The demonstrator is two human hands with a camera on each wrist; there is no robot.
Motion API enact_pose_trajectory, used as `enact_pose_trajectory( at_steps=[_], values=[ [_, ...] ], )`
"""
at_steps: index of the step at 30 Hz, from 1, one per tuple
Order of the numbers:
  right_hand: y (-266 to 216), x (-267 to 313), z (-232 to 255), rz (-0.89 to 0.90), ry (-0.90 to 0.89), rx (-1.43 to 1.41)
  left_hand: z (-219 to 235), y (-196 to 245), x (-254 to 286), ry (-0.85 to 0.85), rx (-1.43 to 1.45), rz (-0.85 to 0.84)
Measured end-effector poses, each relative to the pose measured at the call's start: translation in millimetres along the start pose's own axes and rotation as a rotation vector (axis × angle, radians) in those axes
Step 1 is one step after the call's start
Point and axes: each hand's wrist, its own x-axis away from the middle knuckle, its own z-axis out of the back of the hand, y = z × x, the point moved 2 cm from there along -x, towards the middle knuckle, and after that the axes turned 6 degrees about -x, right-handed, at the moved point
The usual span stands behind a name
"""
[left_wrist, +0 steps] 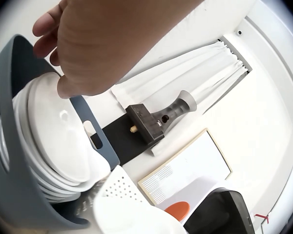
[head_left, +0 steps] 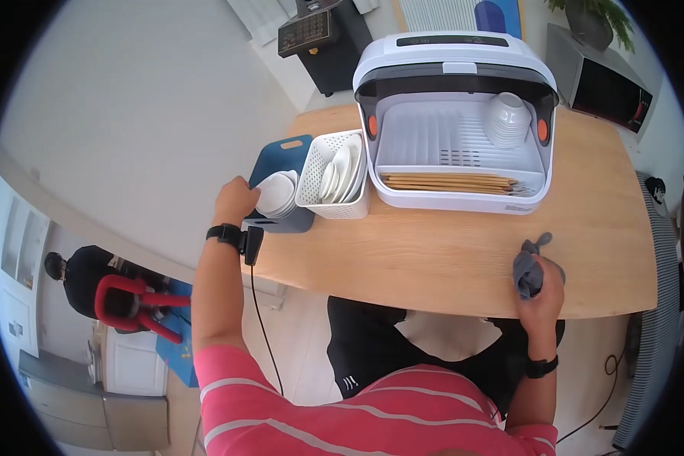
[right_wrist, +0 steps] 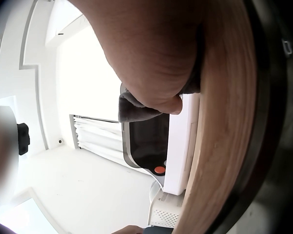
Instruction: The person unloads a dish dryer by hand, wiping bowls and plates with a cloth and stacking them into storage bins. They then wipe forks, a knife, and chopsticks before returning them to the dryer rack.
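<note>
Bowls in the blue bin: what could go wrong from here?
The nested white bowls are tilted, so lifting one might drag another along and chip it.

The blue bin stands near the edge of the table; a sideways tug by the left hand could shift it off.

The white basket is close beside it, so a swung bowl may knock its plates.

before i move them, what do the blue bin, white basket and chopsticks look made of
Blue bin: likely plastic, matte, with moulded handle cut-outs.
White basket: probably plastic, matte, its thin wall evenly perforated.
Chopsticks: wood or bamboo by their tan colour; finish unclear.
</note>
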Motion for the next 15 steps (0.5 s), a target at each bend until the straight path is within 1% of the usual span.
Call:
enact_pose_trajectory(
  at_steps=[1,3,4,6,7,9,10,12,15],
  values=[
    [-1,1,0,0.003,-0.002,0.007,-4,-2,-1,-0.004,0.007,-0.001],
    [-3,0,0,-0.009,-0.002,0.013,-11,-2,-5,-0.182,0.017,0.058],
    [-5,-1,1,-0.004,-0.003,0.026,-12,0,-8,-0.186,0.029,0.054],
    [-7,-1,2,0.026,0.004,0.026,-9,5,-10,-0.263,0.031,0.091],
    [-7,-1,2,0.028,0.007,0.038,-8,7,-9,-0.265,0.041,0.083],
    [-6,-1,2,0.043,-0.002,0.041,-2,11,-7,-0.165,-0.024,0.083],
    [-5,-1,2,0.048,-0.001,0.047,0,12,-5,-0.165,-0.016,0.082],
    [-4,-1,0,0.04,0.002,0.038,8,15,2,-0.073,-0.082,0.064],
    [-8,-2,1,0.02,-0.018,0.023,12,16,9,-0.046,-0.09,0.062]
  ],
)
